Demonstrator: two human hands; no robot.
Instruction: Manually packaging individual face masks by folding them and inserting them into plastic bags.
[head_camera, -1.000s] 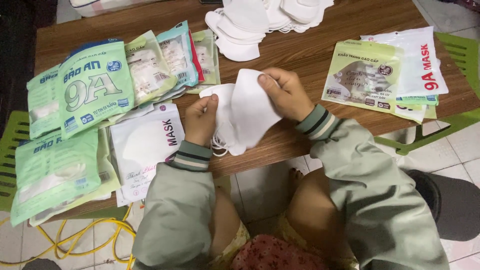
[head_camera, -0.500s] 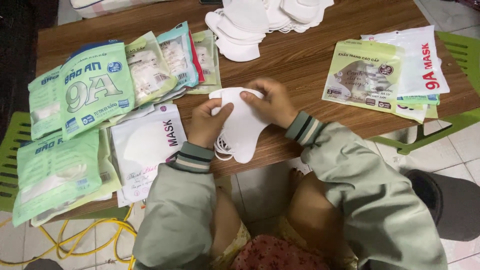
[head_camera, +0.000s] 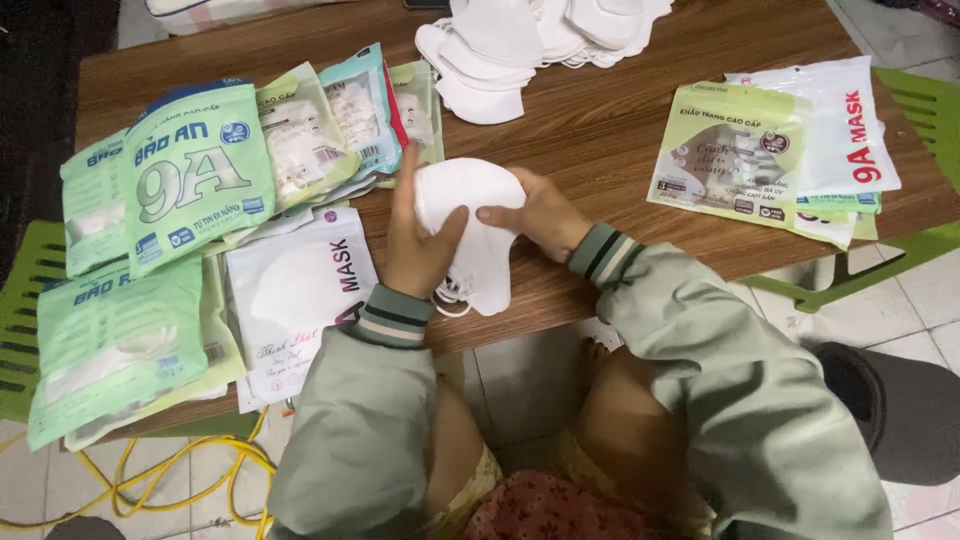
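Observation:
A small stack of white folded face masks (head_camera: 480, 215) is held between both hands just above the near edge of the wooden table (head_camera: 600, 130). My left hand (head_camera: 415, 245) grips the stack's left side, thumb across its front. My right hand (head_camera: 540, 215) holds the right side with fingers pressed on top. White ear loops (head_camera: 452, 298) hang out below the stack. A white mask pouch (head_camera: 295, 295) lies flat just left of my left hand.
Green and white filled mask pouches (head_camera: 190, 175) overlap on the table's left side. A heap of loose white masks (head_camera: 530, 35) sits at the far edge. More pouches (head_camera: 770, 150) lie at the right. Green plastic chairs (head_camera: 900, 245) flank the table; yellow cable (head_camera: 190, 470) lies on the floor.
The mask stack has been folded and turned from a wide spread shape into a compact bundle. Both hands have closed in around it and shifted slightly left.

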